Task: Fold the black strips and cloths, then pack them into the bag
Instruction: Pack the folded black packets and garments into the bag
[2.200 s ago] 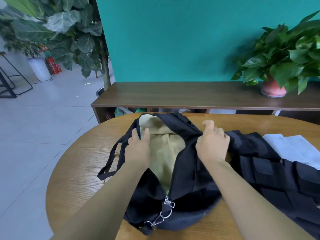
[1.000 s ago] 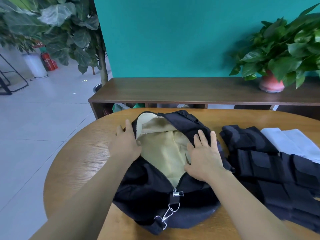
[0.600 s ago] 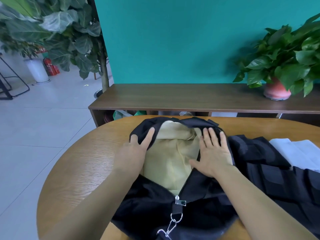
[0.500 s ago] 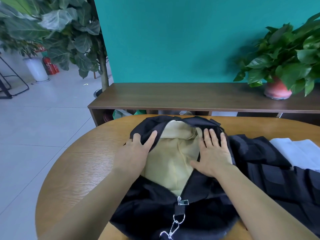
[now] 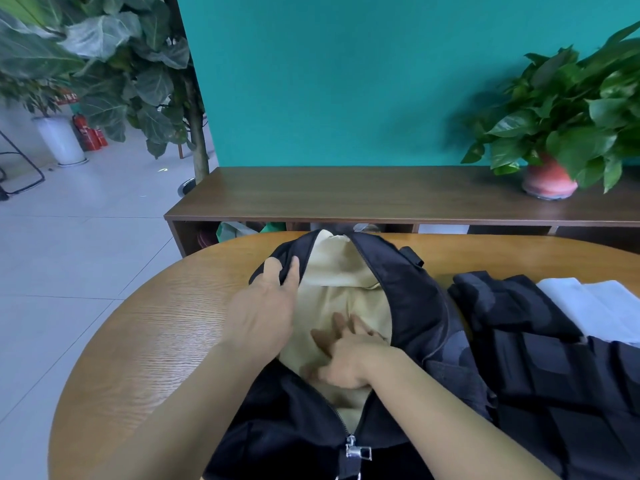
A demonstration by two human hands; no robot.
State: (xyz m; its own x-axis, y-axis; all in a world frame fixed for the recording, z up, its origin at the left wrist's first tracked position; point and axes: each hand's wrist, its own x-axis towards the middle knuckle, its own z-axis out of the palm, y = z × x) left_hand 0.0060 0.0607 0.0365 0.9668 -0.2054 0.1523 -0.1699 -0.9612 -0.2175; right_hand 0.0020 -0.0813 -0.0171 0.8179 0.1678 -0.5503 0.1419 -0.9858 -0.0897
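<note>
Both hands [image 5: 301, 327] at bag [image 5: 415, 306] opening edges

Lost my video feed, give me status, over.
Left hand grips bag rim; right hand flat inside on lining. Black strips still outside. Nothing blocking.

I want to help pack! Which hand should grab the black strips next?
Probably the right hand: it's nearer the black strips and holds nothing, while the left hand holds the bag open.

Right hand [image 5: 341, 362] moved off rim into bag [image 5: 415, 306].
</note>
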